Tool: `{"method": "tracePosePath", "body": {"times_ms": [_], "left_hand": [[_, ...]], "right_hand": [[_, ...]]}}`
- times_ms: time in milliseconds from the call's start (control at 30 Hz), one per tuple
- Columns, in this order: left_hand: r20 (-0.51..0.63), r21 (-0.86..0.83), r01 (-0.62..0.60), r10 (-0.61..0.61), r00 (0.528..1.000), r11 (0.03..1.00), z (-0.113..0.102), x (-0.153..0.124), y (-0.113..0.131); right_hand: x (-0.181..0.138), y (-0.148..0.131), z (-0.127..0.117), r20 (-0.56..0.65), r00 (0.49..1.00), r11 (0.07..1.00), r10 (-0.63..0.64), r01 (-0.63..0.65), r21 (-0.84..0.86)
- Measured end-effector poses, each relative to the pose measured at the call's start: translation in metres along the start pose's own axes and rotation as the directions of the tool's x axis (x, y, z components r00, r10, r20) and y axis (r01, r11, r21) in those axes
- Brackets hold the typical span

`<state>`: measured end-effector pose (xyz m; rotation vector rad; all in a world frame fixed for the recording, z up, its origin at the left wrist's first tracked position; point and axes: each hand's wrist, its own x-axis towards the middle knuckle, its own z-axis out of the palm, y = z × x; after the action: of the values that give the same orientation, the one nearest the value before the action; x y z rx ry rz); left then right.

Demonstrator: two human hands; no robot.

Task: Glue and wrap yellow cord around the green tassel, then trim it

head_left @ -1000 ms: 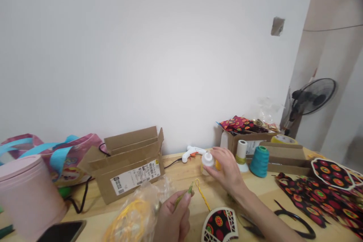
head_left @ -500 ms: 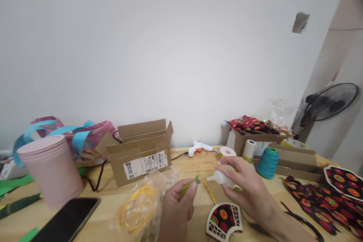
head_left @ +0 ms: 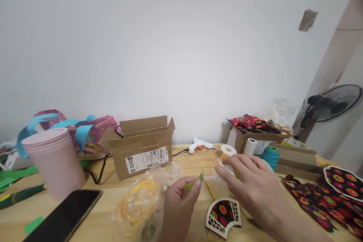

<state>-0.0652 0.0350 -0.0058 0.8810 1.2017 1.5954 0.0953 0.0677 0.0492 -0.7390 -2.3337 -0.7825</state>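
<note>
My left hand (head_left: pixel 181 200) pinches a green tassel (head_left: pixel 188 186) between thumb and fingers, its knotted top pointing up. In my right hand (head_left: pixel 252 185) is a white squeeze bottle (head_left: pixel 222 177), mostly hidden behind the fingers. Its thin nozzle is at the tassel's top; I cannot tell whether they touch. Below the bottle lies a fan-shaped wooden pendant (head_left: pixel 223 217) with a dark floral fabric centre. A twisted yellow cord (head_left: pixel 210 191) runs up from the pendant.
A plastic bag with yellow cord (head_left: pixel 138 202) lies left of my hands, beside a phone (head_left: pixel 66 215). Behind stand a cardboard box (head_left: pixel 141 147), a white glue gun (head_left: pixel 201 145) and a thread spool (head_left: pixel 228 150). Floral fabric pieces (head_left: pixel 314 204) lie at right.
The bottle in my right hand has moved left and tilted, bringing its nozzle to the tassel's top. My left hand has shifted slightly right, and the view has shifted a little.
</note>
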Motion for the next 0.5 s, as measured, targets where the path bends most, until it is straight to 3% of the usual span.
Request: {"method": "tracePosePath", "body": {"times_ms": [233,500], "left_hand": [[-0.053,-0.040,-0.022,0.020,0.998,0.999,0.004,-0.004,0.004],[-0.084,0.037,-0.091,0.094,0.992,0.995,0.002,-0.004,0.001]], "right_hand": [[0.002,-0.007,0.000,-0.016,1.000,0.996,-0.020,0.018,-0.092],[0.009,-0.025,0.000,0.033,0.999,0.983,0.019,-0.012,-0.183]]}}
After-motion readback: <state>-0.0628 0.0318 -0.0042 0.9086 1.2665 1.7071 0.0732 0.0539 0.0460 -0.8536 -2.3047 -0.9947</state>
